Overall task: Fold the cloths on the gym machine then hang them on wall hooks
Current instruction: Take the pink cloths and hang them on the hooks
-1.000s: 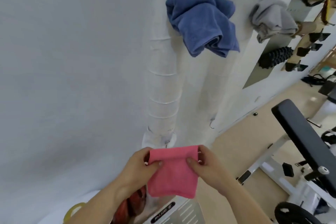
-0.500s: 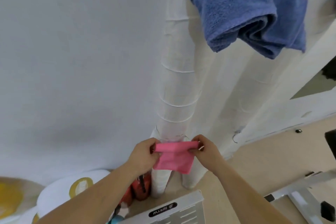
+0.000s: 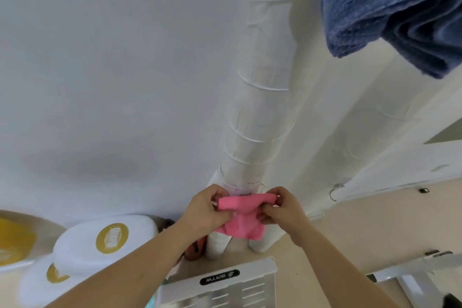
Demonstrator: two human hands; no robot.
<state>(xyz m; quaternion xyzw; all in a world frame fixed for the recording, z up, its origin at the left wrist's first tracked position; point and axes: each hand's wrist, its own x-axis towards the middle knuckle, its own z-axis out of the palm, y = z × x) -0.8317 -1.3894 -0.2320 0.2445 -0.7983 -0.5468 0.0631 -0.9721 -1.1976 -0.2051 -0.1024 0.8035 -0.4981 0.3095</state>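
A small pink cloth [image 3: 243, 222] is pinched between both hands, low against the white wrapped pipes. My left hand [image 3: 206, 207] grips its left top edge and my right hand [image 3: 282, 207] grips the right top edge; the cloth is bunched and folded over between them. A blue towel [image 3: 390, 12] hangs at the top right, high on the wall, with its hook out of view. A thin metal hook [image 3: 333, 192] sticks out of the wall low down, to the right of my right hand.
White wrapped pipes [image 3: 260, 107] run down the wall to the floor. White round discs with gold logos [image 3: 105, 240] lie at the lower left. A white machine plate with a black label [image 3: 220, 280] sits below my hands, and a white frame [image 3: 425, 272] at the lower right.
The view has moved closer to the wall and lower, so the grey cloth and bench are gone from sight. The pink cloth has gone from hanging flat to bunched and folded shorter between my hands.
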